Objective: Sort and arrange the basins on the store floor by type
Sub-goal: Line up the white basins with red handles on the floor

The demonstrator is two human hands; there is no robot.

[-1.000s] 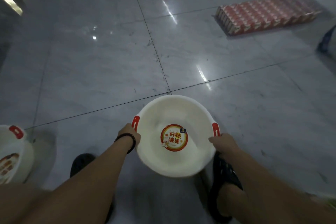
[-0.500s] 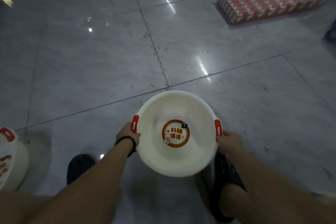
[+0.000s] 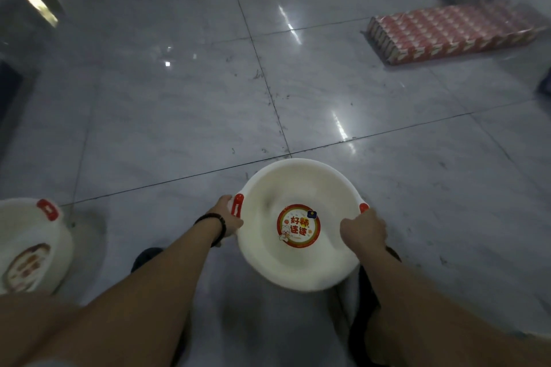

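**Basin held at both handles, mouth up**

On my head feed I count two white basins. The held basin (image 3: 301, 176) is low centre, carried over the grey tiled floor (image 3: 179, 116) just this side of a crossing of tile seams. Its near edge covers part of the dark sandal (image 3: 368, 301) on the right foot. It opens upward toward the camera. Being round it has no long axis of its own, but the line through its two red handles runs left to right across the view. The round red sticker (image 3: 298, 225) in its bottom reads upright to me.

My left grip (image 3: 228, 217), with a dark wristband (image 3: 213, 225), is curled around the left handle (image 3: 238, 205). My right grip (image 3: 362, 231) is closed over the rim at the right handle (image 3: 363, 207), covering most of it.

The second basin (image 3: 32, 235) sits at the left edge, well apart, with one red handle and one blurred sticker visible. One wrapped pack of red cartons (image 3: 450, 33) lies far right on the floor.
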